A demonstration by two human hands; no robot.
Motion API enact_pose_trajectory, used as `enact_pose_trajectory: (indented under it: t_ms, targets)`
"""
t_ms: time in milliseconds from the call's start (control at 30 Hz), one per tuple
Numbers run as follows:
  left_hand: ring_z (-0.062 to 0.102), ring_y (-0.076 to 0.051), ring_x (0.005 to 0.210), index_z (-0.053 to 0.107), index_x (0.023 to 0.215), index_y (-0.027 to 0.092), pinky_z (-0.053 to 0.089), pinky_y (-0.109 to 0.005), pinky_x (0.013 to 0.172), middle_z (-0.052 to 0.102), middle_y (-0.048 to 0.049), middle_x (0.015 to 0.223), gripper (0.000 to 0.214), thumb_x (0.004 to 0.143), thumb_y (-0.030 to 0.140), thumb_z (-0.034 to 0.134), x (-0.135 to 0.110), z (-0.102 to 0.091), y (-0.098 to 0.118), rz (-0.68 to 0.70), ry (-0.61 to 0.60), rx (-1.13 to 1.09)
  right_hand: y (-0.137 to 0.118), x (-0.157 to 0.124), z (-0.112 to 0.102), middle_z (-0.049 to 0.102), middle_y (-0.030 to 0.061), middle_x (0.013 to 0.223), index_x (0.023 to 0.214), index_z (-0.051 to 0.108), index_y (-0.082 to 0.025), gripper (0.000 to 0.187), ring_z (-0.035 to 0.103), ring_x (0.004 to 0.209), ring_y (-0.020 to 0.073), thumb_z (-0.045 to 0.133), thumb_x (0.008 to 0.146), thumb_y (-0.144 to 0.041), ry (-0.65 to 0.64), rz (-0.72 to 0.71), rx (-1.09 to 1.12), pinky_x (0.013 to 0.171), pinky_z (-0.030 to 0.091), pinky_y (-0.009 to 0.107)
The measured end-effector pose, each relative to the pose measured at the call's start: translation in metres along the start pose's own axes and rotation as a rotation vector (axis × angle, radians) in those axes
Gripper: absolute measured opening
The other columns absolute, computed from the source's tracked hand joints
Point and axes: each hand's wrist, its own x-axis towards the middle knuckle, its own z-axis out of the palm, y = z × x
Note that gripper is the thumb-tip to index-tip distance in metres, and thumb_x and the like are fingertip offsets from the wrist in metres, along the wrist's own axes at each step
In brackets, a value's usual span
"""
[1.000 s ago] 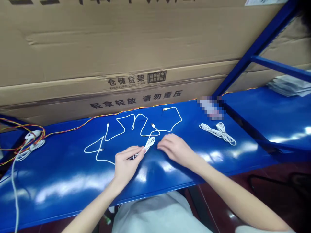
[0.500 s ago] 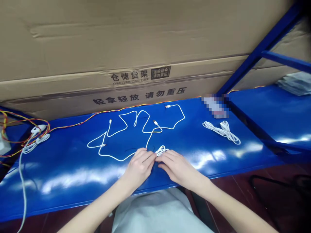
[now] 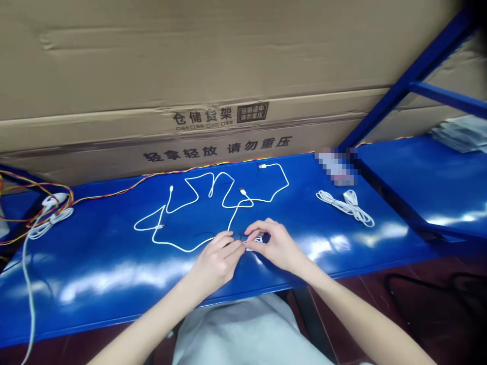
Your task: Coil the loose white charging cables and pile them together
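Left hand (image 3: 215, 263): palm down over the front of the shelf, fingers curled inward, tips just beside the coil; cannot tell if it grips anything.
Right hand (image 3: 276, 246): fingers arched and narrowed, thumb and fingertips closed around the coil from above.
Between the hands: a small coil of white cable (image 3: 255, 241), mostly hidden by the fingers, with only a few loops showing.
Just behind the hands: a long white charging cable (image 3: 198, 175) lies loose in bends on the shelf, with one stretch running close to the left hand's fingers.
Cable ends: one white plug (image 3: 242, 191) at the middle, another (image 3: 262, 166) near the back edge, a third (image 3: 171, 188) further left.
Right along the shelf: a bundled white cable (image 3: 344, 207), well apart from the hands, beside a pixelated patch (image 3: 337, 166).
Left along the shelf: another white cable bundle (image 3: 51, 220) tangled with a twisted red and yellow wire (image 3: 114, 195), which runs along the back edge.
Surface: a glossy blue metal shelf (image 3: 114, 243) carries all of these.
Behind: a large cardboard box (image 3: 190, 61) printed with black Chinese characters stands against the shelf's back edge.
Far right: a blue metal rack upright (image 3: 407, 86), with a stack of papers (image 3: 462, 133) on the next shelf.
Below: a pale cloth lap (image 3: 236, 329) shows under the shelf's front edge.
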Motion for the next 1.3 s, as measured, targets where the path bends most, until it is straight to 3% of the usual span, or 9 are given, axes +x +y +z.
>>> enact_pose_trajectory:
  t_ms: [167,367,500,567,700,933,1067,1200,1300]
  targets:
    - [0.069,-0.021,0.093,0.069,0.117,0.013,0.059,-0.046,0.103,0.077,-0.0087,0.102,0.028,0.095,0.002,0.054,-0.005,0.003,-0.003,0.048,0.01,0.032,0.002,0.007,-0.002,0.081,-0.0022,0.084,0.109,0.073,-0.025,0.026,0.074,0.083,0.0186,0.073,0.084,-0.017,-0.076,0.119,0.141,0.09,0.05,0.034]
    - [0.07,-0.022,0.095,0.069,0.116,0.008,0.061,-0.045,0.101,0.077,-0.0128,0.104,0.026,0.095,0.001,0.054,-0.005,0.002,-0.006,0.15,-0.004,0.05,-0.001,0.039,-0.026,0.081,-0.0014,0.087,0.1,0.079,-0.025,0.023,0.075,0.083,0.0179,0.069,0.083,-0.014,-0.441,-0.095,0.043,0.075,0.052,0.026]
    - [0.07,-0.023,0.096,0.071,0.113,0.009,0.061,-0.045,0.098,0.077,-0.0132,0.1,0.026,0.096,0.001,0.052,-0.003,0.0,-0.006,0.115,-0.006,0.008,-0.01,0.06,-0.033,0.078,-0.004,0.078,0.098,0.077,-0.025,0.028,0.075,0.077,0.016,0.068,0.079,-0.007,-0.619,-0.12,-0.024,0.067,0.049,0.023]
    - [0.071,-0.022,0.095,0.071,0.112,0.011,0.062,-0.045,0.097,0.077,-0.0116,0.098,0.026,0.097,0.002,0.052,-0.002,0.0,-0.005,0.101,0.021,-0.001,-0.013,0.06,-0.032,0.077,-0.0046,0.079,0.1,0.075,-0.025,0.027,0.074,0.076,0.0159,0.073,0.078,-0.009,-0.58,-0.108,-0.078,0.067,0.048,0.023]
    - [0.07,-0.021,0.092,0.071,0.116,0.013,0.063,-0.045,0.095,0.078,-0.0093,0.098,0.03,0.097,0.003,0.051,0.0,-0.002,-0.004,0.107,0.051,0.006,-0.019,0.036,-0.021,0.077,-0.002,0.091,0.108,0.072,-0.027,0.03,0.071,0.085,0.0185,0.079,0.081,-0.017,-0.334,-0.127,-0.282,0.073,0.049,0.028]
    - [0.07,-0.022,0.097,0.069,0.124,0.014,0.06,-0.045,0.097,0.08,-0.0081,0.103,0.038,0.092,0.001,0.054,-0.002,0.0,-0.004,0.096,0.073,0.003,-0.019,-0.019,0.013,0.071,0.0125,0.096,0.147,0.051,-0.01,0.053,0.063,0.094,0.0289,0.047,0.095,-0.002,-0.093,-0.457,-0.789,0.087,0.05,0.046]
    - [0.072,-0.02,0.095,0.07,0.122,0.016,0.059,-0.044,0.101,0.08,-0.007,0.108,0.036,0.093,0.002,0.055,-0.005,0.0,-0.004,0.069,0.066,0.01,-0.004,-0.033,0.024,0.069,0.0138,0.112,0.157,0.039,-0.013,0.056,0.062,0.106,0.0297,0.047,0.101,-0.01,0.002,-0.48,-0.666,0.1,0.048,0.051]
    - [0.072,-0.018,0.088,0.072,0.115,0.016,0.059,-0.043,0.101,0.081,-0.0052,0.107,0.027,0.094,0.006,0.059,-0.006,0.002,-0.002,0.012,0.102,0.006,0.011,-0.039,0.034,0.071,0.012,0.117,0.156,0.037,-0.019,0.056,0.063,0.108,0.0279,0.056,0.103,-0.019,0.156,-0.339,-0.365,0.097,0.052,0.048]
    - [0.072,-0.018,0.085,0.073,0.113,0.018,0.059,-0.044,0.102,0.081,-0.0035,0.107,0.024,0.094,0.008,0.062,-0.007,0.003,0.0,-0.019,0.12,0.011,0.018,-0.039,0.038,0.073,0.0088,0.116,0.149,0.043,-0.025,0.052,0.064,0.109,0.0276,0.061,0.101,-0.019,0.167,-0.243,-0.192,0.097,0.052,0.048]
